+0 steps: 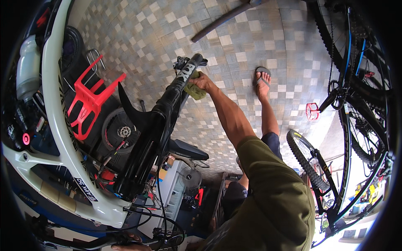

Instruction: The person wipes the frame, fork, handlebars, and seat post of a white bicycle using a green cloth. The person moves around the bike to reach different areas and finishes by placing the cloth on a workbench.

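My right hand [202,82] is closed on a green cloth [196,92] and presses it against one leg of a black suspension fork [172,90]. The fork belongs to a pale bicycle frame [51,83] that rises along the left side. A black mudguard [130,100] sticks out from the fork. At the lower edge, only part of my left hand [132,247] shows, its fingers around the black handlebar [98,241]. Cables [162,201] loop between handlebar and frame.
A red plastic chair [90,100] and a bicycle wheel [109,127] lie left beyond the frame. Black bicycles [345,121] stand at right, with a red pedal [312,111] jutting out. A dark pipe [222,21] crosses the tiled floor [247,37] near a sandalled foot [263,79].
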Demonstrator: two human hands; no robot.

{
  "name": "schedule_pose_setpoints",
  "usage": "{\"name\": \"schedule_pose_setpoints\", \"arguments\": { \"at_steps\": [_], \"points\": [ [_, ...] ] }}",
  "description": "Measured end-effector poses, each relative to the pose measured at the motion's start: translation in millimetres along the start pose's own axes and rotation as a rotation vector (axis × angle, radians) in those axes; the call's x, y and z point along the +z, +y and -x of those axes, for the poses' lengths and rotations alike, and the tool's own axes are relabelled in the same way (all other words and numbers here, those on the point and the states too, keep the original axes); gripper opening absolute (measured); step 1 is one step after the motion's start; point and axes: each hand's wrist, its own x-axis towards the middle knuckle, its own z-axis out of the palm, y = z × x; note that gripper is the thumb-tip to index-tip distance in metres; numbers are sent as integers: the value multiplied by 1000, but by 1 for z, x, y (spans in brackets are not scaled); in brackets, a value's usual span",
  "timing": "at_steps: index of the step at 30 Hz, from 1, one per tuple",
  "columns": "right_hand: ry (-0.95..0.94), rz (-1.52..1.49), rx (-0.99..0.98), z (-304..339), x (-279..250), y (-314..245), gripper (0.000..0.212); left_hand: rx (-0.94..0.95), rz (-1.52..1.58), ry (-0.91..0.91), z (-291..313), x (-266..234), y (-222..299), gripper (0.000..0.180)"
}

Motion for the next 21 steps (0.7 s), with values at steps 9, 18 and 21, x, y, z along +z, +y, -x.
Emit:
{"name": "schedule_pose_setpoints", "arguments": {
  "at_steps": [9, 18, 21],
  "points": [
    [697, -258, 638, 33, 52, 11, 51, -227, 55, -85, 2, -54, -16, 94],
    [775, 241, 350, 115, 1, -27, 55, -295, 32, -67, 10, -69, -20, 82],
    [425, 670, 90, 86, 0, -78, 71, -296, 58, -136, -7, -55, -17, 79]
  ]
}}
